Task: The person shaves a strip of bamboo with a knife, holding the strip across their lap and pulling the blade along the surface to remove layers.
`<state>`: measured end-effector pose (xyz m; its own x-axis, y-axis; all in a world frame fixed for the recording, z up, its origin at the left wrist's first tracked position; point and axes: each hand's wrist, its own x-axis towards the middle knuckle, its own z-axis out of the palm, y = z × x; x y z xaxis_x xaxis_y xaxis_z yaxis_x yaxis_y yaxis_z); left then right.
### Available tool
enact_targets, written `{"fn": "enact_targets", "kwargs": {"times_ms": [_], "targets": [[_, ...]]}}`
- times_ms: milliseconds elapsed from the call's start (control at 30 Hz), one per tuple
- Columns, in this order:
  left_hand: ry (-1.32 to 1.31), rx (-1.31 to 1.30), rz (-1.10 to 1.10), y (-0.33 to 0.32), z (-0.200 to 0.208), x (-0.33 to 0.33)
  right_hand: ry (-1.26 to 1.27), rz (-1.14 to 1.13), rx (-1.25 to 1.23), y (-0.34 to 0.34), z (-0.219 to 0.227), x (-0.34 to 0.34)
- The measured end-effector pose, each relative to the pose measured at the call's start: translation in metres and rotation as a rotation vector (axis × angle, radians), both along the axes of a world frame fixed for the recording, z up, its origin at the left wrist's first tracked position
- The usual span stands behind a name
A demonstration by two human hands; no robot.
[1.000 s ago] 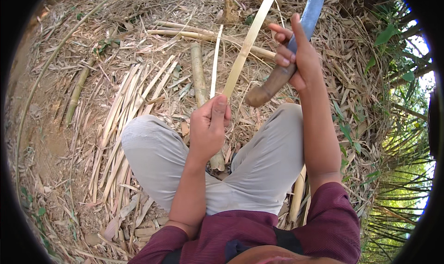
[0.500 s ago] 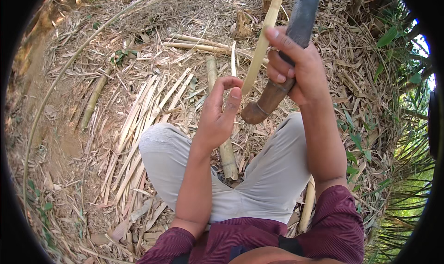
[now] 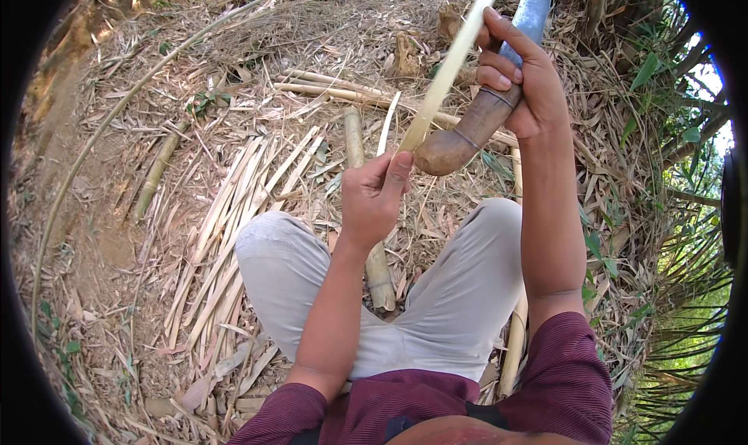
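My left hand (image 3: 371, 202) pinches the lower end of a pale bamboo strip (image 3: 449, 77) between thumb and fingers. The strip slants up to the right, its upper end close to the frame's top edge. My right hand (image 3: 531, 86) grips a machete where the grey blade (image 3: 534, 5) meets the curved wooden handle (image 3: 467, 137), which has metal rings. The index finger and thumb of that hand reach to the strip beside the blade. The handle's rounded butt hangs just right of my left hand. The blade's tip is out of view.
Many split bamboo strips (image 3: 226, 234) lie in a pile on the leaf-littered ground at left. A bamboo pole (image 3: 354, 137) lies between my bent legs. Longer bamboo pieces (image 3: 335, 93) lie ahead. Another pole (image 3: 514, 340) lies by my right thigh; green plants (image 3: 650, 75) stand at right.
My left hand has closed on the strip's lower end; its fingers were looser before. My right hand, with the machete, has moved slightly up and right, and the handle has tilted flatter.
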<state>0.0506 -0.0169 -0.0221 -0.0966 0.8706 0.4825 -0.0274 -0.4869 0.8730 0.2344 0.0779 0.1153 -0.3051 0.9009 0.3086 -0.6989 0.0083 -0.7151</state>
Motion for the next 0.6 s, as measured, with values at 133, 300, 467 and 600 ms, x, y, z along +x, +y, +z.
{"fn": "enact_targets", "kwargs": {"times_ms": [133,300,467,600], "targets": [[-0.13,-0.067,0.032,-0.015,0.016,-0.002,-0.192,-0.201,-0.023,-0.014,-0.007,-0.016],[-0.254,-0.26,0.107,-0.025,0.014,-0.015,-0.546,-0.16,0.0,-0.033,-0.04,-0.028],[-0.352,-0.485,0.038,-0.033,0.008,-0.026,-1.136,-0.287,0.651,-0.051,-0.075,-0.053],[-0.367,-0.432,0.002,-0.041,-0.005,-0.024,-1.375,-0.291,0.897,-0.062,-0.09,-0.066]]}}
